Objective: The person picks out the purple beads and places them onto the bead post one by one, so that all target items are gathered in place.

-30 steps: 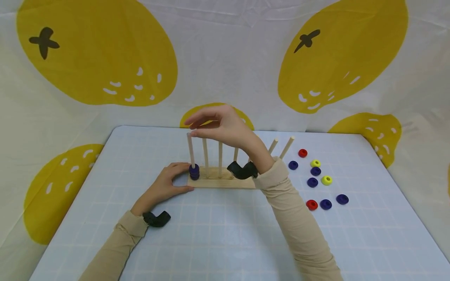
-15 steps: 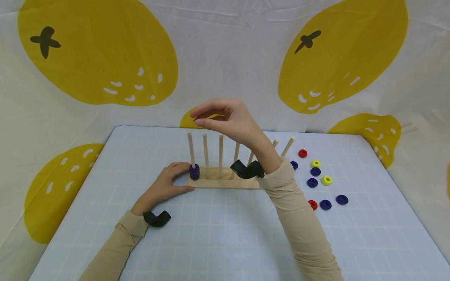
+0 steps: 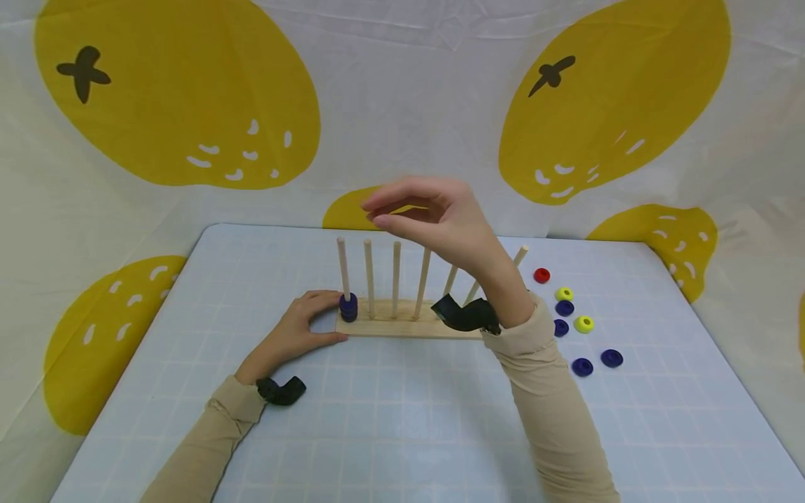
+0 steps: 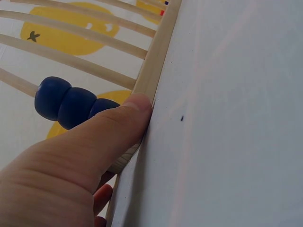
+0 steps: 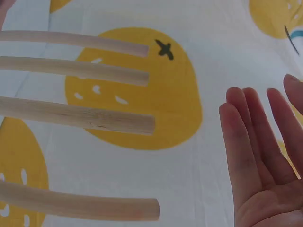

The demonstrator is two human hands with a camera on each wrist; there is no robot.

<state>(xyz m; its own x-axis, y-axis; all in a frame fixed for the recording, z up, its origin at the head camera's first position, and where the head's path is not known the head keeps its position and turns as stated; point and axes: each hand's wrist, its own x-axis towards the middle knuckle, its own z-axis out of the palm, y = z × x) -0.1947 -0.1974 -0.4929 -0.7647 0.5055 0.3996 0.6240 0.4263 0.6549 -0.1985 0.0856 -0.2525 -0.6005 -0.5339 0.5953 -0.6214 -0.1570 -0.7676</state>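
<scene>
My left hand [image 3: 297, 330] pinches the left end of a long wooden base [image 3: 402, 329]. My thumb presses on the front edge, and my fingers reach around the back. The base lies on the table [image 3: 377, 433], out in front of me, and a row of wooden sticks [image 3: 395, 279] stands up from it. The stick at the left end has 3 blue rings [image 3: 348, 308] around it, piled up at the bottom, right by my left hand.

My right hand [image 3: 459, 222] is up in the air, over the sticks and apart from them. Its fingers bend a little toward my thumb, and there is a gap between, so my thumb and fingers are not pinching anything.

More rings lie on the table to my right. 1 red ring [image 3: 541, 276] is far back. In front of it come 2 yellow rings [image 3: 581, 326] and 4 loose blue rings [image 3: 612, 358]. My right sleeve [image 3: 544, 405] hides part of 1 blue ring. I wear a black thing [image 3: 281, 392] on each wrist. Behind the table hangs a white cloth [image 3: 409, 119] with big yellow fruit shapes [image 3: 182, 105].
</scene>
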